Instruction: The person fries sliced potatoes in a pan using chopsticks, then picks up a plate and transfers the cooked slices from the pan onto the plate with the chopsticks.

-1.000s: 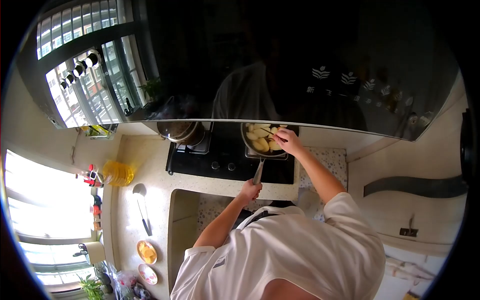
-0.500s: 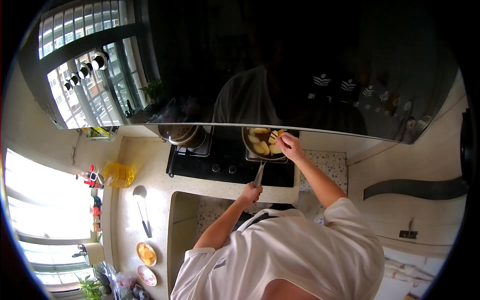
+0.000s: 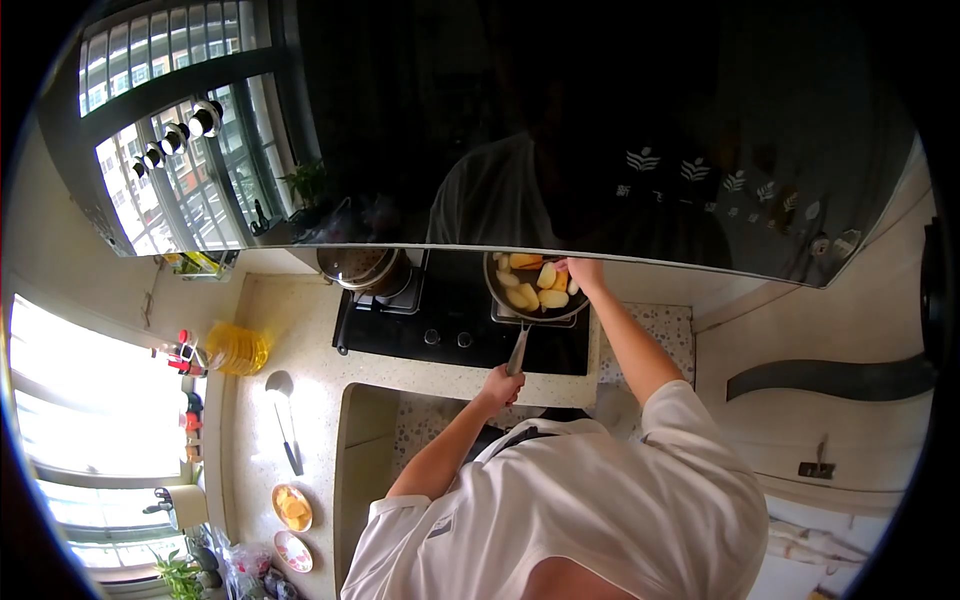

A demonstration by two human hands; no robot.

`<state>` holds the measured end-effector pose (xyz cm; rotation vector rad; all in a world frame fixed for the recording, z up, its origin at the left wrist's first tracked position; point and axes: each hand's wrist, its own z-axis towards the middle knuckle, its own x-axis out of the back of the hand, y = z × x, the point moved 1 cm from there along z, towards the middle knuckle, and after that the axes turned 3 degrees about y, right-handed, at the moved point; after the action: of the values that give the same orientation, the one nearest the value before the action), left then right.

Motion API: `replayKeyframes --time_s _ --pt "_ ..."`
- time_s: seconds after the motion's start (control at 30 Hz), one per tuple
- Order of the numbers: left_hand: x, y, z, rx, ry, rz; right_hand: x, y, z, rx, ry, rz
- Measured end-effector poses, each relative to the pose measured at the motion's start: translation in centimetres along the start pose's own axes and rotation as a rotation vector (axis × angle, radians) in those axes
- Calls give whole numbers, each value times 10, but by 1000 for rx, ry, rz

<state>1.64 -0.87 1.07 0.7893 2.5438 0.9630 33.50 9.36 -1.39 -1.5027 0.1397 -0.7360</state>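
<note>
My left hand (image 3: 503,385) is closed round the handle of a frying pan (image 3: 498,292) on the right burner of the black stove (image 3: 460,318). In the pan lie several pale yellow slices (image 3: 552,298) and some more orange ones. My right hand (image 3: 583,270) is over the pan's far right edge, partly hidden by the range hood's lower edge. Its fingertips are hard to make out, and what they hold, if anything, cannot be seen.
The range hood (image 3: 620,210) hangs low over the stove. A lidded pot (image 3: 365,270) sits on the left burner. On the left counter are an oil jug (image 3: 237,347), a ladle (image 3: 285,420), a plate of yellow pieces (image 3: 292,508) and a patterned plate (image 3: 293,551).
My right hand has moved up and slightly right, partly behind the hood's edge. The chopsticks seen in it earlier are out of sight. My left hand has stayed on the handle.
</note>
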Motion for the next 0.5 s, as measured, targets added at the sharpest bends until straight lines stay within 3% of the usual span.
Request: replayKeyframes --time_s 0.23,0.33,0.43,0.5 --pt "-1 0 1 14 -11 -25 17 -25 -12 -170 -102 -163" --pt "1 -2 4 -7 -22 -29 25 -38 -12 -182 -112 -47" --pt "2 -3 5 -11 -23 -24 28 -48 -7 -68 -251 -373" --pt "1 -2 3 -7 -20 -22 24 -49 -7 284 -187 -500"
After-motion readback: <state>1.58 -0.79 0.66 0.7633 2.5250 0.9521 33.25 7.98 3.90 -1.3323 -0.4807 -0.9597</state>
